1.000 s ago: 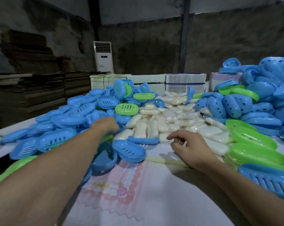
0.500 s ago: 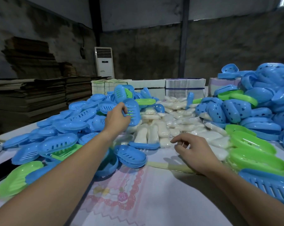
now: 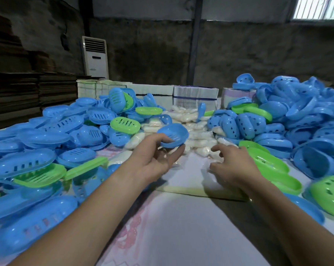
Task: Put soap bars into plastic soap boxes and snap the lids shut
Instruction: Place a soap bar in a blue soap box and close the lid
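The left hand (image 3: 152,160) holds a blue soap box half (image 3: 173,135) up above the middle of the table (image 3: 181,227), thumb on its near rim and fingers curled beneath it. The right hand (image 3: 233,166) hovers just right of it with fingers spread and loosely bent, gripping nothing, over the near edge of a heap of wrapped white soap bars (image 3: 193,129). Blue and green box halves (image 3: 47,143) are piled on the left, and more boxes (image 3: 289,120) on the right.
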The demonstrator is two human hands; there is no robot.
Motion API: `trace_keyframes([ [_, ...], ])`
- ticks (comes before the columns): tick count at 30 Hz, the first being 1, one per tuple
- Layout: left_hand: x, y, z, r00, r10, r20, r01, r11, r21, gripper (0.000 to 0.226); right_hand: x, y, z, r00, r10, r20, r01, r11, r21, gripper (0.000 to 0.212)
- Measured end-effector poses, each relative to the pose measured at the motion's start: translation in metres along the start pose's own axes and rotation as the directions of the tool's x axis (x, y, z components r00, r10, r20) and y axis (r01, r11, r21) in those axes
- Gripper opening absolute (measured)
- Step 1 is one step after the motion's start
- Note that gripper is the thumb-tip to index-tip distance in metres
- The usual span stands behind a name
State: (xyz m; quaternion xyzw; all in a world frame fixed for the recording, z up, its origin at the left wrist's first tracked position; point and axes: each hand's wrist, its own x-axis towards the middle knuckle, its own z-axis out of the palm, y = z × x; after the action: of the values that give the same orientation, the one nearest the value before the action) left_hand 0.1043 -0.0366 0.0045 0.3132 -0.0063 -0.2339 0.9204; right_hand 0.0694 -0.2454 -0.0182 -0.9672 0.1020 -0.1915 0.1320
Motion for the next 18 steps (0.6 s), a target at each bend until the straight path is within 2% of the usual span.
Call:
trace_keyframes([
  [4,-0.009,0.001,-0.001,0.998,0.016,0.056,-0.013,0.998,-0.056,0.041,0.002,0.008,-0.006,0.986,0.059,0.153,-0.038,0.99,-0.138,0.062],
  [8,-0.01,-0.005,-0.001,0.986,0.012,0.166,-0.001,0.998,-0.062,0.016,0.001,0.015,-0.007,0.981,0.073,0.178,-0.037,0.98,-0.197,0.059],
  [9,-0.01,-0.007,0.0,0.985,-0.011,0.174,0.018,0.999,-0.042,0.02,0.001,0.016,-0.007,0.98,0.079,0.183,-0.039,0.977,-0.209,0.059],
  [11,-0.009,-0.008,0.0,0.982,-0.069,0.175,0.073,0.997,-0.021,0.047,0.002,0.016,-0.007,0.978,0.084,0.191,-0.042,0.976,-0.213,0.057],
  [13,-0.007,-0.009,-0.002,0.982,-0.093,0.163,0.094,0.996,-0.001,0.061,0.002,0.016,-0.006,0.978,0.087,0.187,-0.057,0.985,-0.163,0.058],
  [18,-0.002,-0.015,-0.005,0.992,-0.081,0.1,0.074,0.994,0.077,0.058,0.002,0.013,-0.005,0.986,0.089,0.141,-0.088,0.996,-0.008,0.057],
])
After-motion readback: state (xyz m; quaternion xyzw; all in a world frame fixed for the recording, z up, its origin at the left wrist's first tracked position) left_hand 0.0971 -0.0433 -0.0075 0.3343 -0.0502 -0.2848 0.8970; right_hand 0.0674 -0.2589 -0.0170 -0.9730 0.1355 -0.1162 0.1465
